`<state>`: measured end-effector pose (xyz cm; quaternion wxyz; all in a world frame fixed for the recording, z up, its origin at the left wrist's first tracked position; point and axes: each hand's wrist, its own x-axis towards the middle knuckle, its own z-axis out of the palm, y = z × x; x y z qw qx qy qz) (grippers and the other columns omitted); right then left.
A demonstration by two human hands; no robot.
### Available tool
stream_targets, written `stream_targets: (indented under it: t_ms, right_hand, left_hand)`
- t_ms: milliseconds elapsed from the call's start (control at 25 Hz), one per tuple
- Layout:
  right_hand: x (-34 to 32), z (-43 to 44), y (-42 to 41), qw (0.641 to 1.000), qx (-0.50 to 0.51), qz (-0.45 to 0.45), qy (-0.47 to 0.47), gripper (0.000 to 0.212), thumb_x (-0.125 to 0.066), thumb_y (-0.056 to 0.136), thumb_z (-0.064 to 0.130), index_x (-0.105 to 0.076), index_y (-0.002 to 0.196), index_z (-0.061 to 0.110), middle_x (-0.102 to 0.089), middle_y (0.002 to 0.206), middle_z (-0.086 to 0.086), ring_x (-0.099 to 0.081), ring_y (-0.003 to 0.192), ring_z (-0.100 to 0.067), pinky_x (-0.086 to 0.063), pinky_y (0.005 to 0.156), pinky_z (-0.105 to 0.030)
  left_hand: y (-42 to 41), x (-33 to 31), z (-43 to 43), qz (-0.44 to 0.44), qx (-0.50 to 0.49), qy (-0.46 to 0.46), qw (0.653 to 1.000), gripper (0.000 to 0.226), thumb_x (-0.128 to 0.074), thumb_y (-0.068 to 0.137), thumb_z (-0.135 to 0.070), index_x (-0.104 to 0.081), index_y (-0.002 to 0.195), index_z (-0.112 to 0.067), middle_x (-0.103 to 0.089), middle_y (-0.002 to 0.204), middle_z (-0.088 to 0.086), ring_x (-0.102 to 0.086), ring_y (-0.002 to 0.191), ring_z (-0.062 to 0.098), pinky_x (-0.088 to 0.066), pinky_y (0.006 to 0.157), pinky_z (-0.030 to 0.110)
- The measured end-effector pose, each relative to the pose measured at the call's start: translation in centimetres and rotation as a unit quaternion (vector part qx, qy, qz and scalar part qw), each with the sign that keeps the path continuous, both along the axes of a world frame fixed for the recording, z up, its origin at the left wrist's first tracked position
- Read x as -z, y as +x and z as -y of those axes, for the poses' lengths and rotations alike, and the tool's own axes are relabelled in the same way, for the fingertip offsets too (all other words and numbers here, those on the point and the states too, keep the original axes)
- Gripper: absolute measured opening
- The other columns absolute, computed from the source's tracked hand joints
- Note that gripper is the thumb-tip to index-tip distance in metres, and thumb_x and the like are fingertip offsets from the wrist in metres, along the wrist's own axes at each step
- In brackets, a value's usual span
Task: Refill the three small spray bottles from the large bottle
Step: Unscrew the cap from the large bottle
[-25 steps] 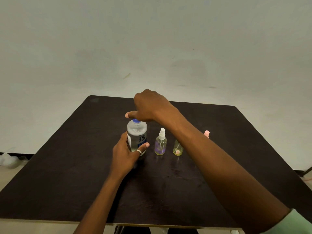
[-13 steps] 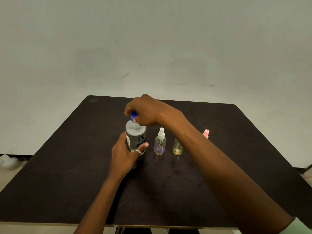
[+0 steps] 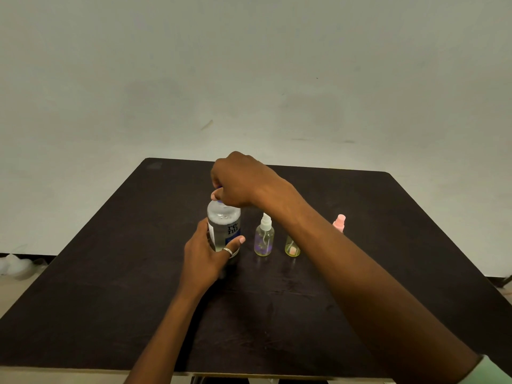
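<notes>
The large clear bottle (image 3: 224, 227) with a blue and white label stands upright near the middle of the dark table (image 3: 110, 273). My left hand (image 3: 206, 253) wraps around its lower body. My right hand (image 3: 239, 181) sits on top of it, fingers closed around the blue cap, which is mostly hidden. To the right stand three small spray bottles: one with a white sprayer (image 3: 264, 239), one yellowish (image 3: 292, 246) whose top is behind my right forearm, and one with a pink sprayer (image 3: 339, 223), mostly hidden by that arm.
A plain pale wall rises behind the table. The table's front edge runs along the bottom of the view. Something white lies on the floor at the far left (image 3: 13, 264).
My right hand has turned on the cap, hiding more of its blue. The left hand and the bottle have stayed in place.
</notes>
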<state>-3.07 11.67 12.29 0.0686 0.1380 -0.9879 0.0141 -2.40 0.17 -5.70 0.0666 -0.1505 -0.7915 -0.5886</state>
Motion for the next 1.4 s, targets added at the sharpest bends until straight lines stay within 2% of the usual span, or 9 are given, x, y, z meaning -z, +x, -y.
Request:
stream_targets:
  t_ms: [200, 320, 480, 720, 880, 1000, 1120, 1200, 1400]
  right_hand:
    - [-0.2, -0.7, -0.2, 0.995, -0.024, 0.076, -0.054, 0.021, -0.064, 0.086, 0.006, -0.071, 0.103, 0.017, -0.069, 0.107, -0.002, -0.063, 0.096, -0.019, -0.054, 0.085, -0.031]
    - [-0.3, -0.7, 0.1, 0.998, 0.0, 0.048, -0.04, 0.022, -0.064, 0.09, 0.038, -0.068, 0.101, 0.018, -0.067, 0.098, 0.0, -0.062, 0.087, -0.017, -0.052, 0.074, -0.03]
    - [0.2, -0.1, 0.4, 0.995, 0.07, -0.057, 0.042, 0.05, -0.055, 0.092, 0.057, -0.046, 0.064, 0.016, -0.05, 0.064, 0.001, -0.049, 0.058, -0.013, -0.039, 0.057, -0.028]
    - [0.5, 0.2, 0.1, 1.0, 0.003, 0.003, -0.006, 0.016, -0.065, 0.092, 0.028, -0.063, 0.096, 0.013, -0.061, 0.09, -0.003, -0.059, 0.08, -0.019, -0.053, 0.077, -0.03]
    - [0.0, -0.1, 0.1, 0.997, -0.029, 0.063, -0.028, 0.023, -0.062, 0.088, 0.005, -0.07, 0.108, 0.013, -0.067, 0.113, -0.005, -0.063, 0.1, -0.021, -0.052, 0.087, -0.03]
    - [-0.3, -0.4, 0.3, 0.995, -0.033, 0.083, -0.041, 0.029, -0.064, 0.089, 0.016, -0.066, 0.118, 0.016, -0.065, 0.117, -0.002, -0.061, 0.103, -0.02, -0.053, 0.089, -0.033]
    - [-0.2, -0.1, 0.4, 0.999, 0.023, 0.041, -0.021, 0.035, -0.059, 0.092, 0.05, -0.064, 0.089, 0.015, -0.065, 0.088, -0.002, -0.059, 0.076, -0.016, -0.05, 0.071, -0.029]
    - [0.0, 0.1, 0.3, 0.998, 0.058, -0.019, 0.01, 0.049, -0.055, 0.092, 0.055, -0.05, 0.066, 0.014, -0.053, 0.066, 0.0, -0.051, 0.061, -0.013, -0.043, 0.061, -0.028]
    - [0.3, 0.3, 0.3, 1.0, 0.025, -0.011, 0.002, 0.024, -0.064, 0.092, 0.037, -0.059, 0.087, 0.014, -0.057, 0.081, -0.002, -0.057, 0.075, -0.018, -0.047, 0.069, -0.028]
  left_hand:
    - [-0.2, 0.1, -0.1, 0.01, 0.0, 0.001, 1.0, 0.066, -0.083, 0.073, -0.048, -0.051, 0.128, -0.032, -0.063, 0.116, -0.019, -0.061, 0.104, -0.004, -0.049, 0.082, 0.015]
    - [-0.1, 0.1, -0.1, 0.012, 0.0, 0.006, 1.0, 0.065, -0.083, 0.073, -0.047, -0.051, 0.129, -0.032, -0.064, 0.115, -0.021, -0.061, 0.103, -0.007, -0.05, 0.082, 0.016]
    - [0.1, -0.2, -0.1, 0.007, -0.001, 0.003, 1.0, 0.057, -0.083, 0.075, -0.043, -0.051, 0.121, -0.038, -0.064, 0.108, -0.025, -0.06, 0.099, -0.016, -0.048, 0.074, 0.006]
    - [0.0, 0.0, 0.0, 0.003, 0.0, -0.001, 1.0, 0.062, -0.082, 0.074, -0.048, -0.052, 0.126, -0.035, -0.064, 0.113, -0.022, -0.061, 0.104, -0.01, -0.049, 0.078, 0.01]
    - [0.0, 0.0, 0.0, 0.005, -0.001, -0.001, 1.0, 0.062, -0.082, 0.073, -0.049, -0.05, 0.125, -0.036, -0.064, 0.113, -0.023, -0.061, 0.102, -0.01, -0.048, 0.078, 0.01]
    - [0.0, 0.0, -0.1, 0.012, -0.004, 0.004, 1.0, 0.063, -0.083, 0.073, -0.048, -0.052, 0.126, -0.034, -0.065, 0.112, -0.021, -0.061, 0.101, -0.009, -0.05, 0.08, 0.013]
    - [0.0, -0.1, 0.0, 0.01, 0.0, 0.001, 1.0, 0.062, -0.082, 0.074, -0.048, -0.05, 0.126, -0.037, -0.063, 0.112, -0.025, -0.059, 0.101, -0.015, -0.047, 0.078, 0.01]
    - [0.0, -0.1, 0.0, 0.008, 0.002, 0.001, 1.0, 0.063, -0.082, 0.074, -0.048, -0.049, 0.126, -0.039, -0.062, 0.112, -0.027, -0.057, 0.102, -0.017, -0.046, 0.078, 0.009]
    - [0.0, -0.1, 0.0, 0.006, 0.001, 0.003, 1.0, 0.064, -0.082, 0.073, -0.048, -0.049, 0.127, -0.039, -0.061, 0.113, -0.027, -0.058, 0.104, -0.014, -0.048, 0.077, 0.01]
